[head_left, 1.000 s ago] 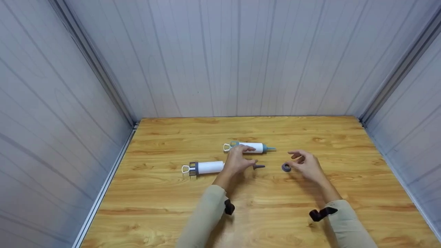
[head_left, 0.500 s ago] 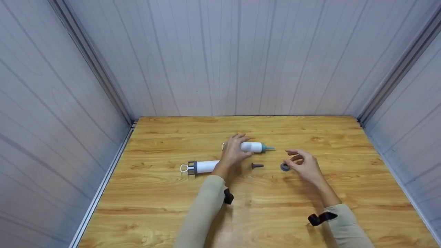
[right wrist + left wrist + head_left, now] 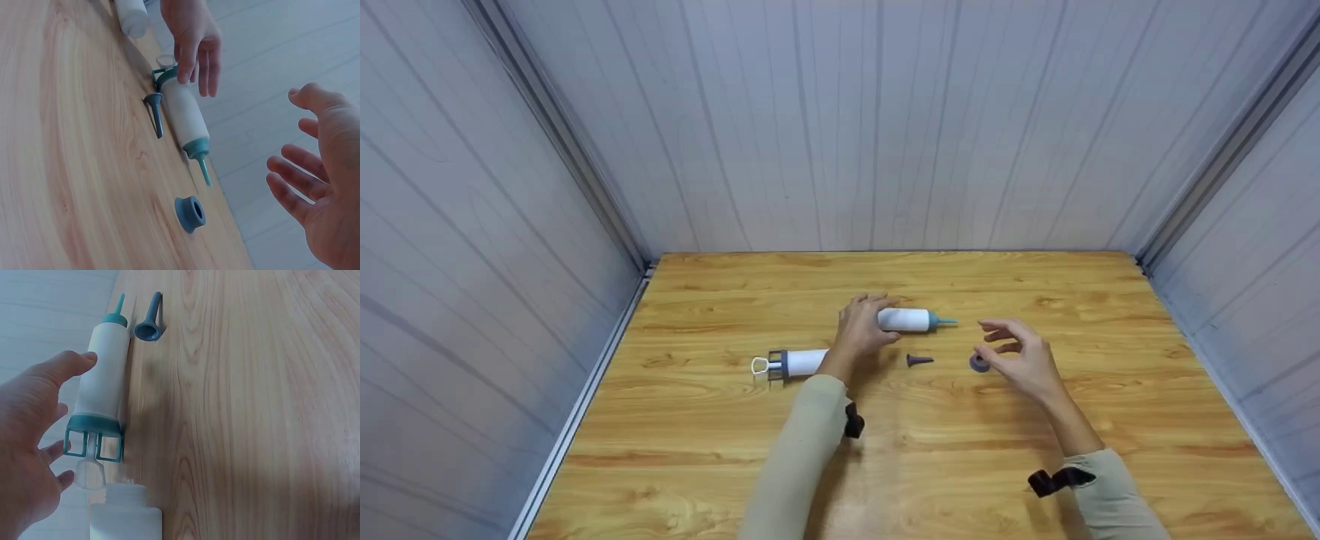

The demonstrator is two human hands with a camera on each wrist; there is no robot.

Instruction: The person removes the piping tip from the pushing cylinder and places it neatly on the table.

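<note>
My left hand (image 3: pixel 861 324) reaches over the plunger end of a white syringe with teal fittings (image 3: pixel 904 320). Its thumb lies near the barrel in the left wrist view, the fingers loosely spread along the far side. The teal collar and handle (image 3: pixel 93 433) are covered by the hand in the head view. My right hand (image 3: pixel 1024 360), fingers relaxed and holding nothing, hovers beside a grey ring-shaped cap (image 3: pixel 190 214) on the table. Between the hands lies a small grey flared nozzle (image 3: pixel 919 360).
A second white syringe (image 3: pixel 805 363) with a grey collar lies under my left wrist; its threaded, uncapped mouth (image 3: pixel 126 495) shows in the left wrist view. The wooden table (image 3: pixel 697 450) ends at pale panel walls (image 3: pixel 840 127) behind and at both sides.
My left hand has moved away from me and slightly left, from beside the nozzle to the teal syringe's plunger end. The right hand has barely shifted by the cap.
</note>
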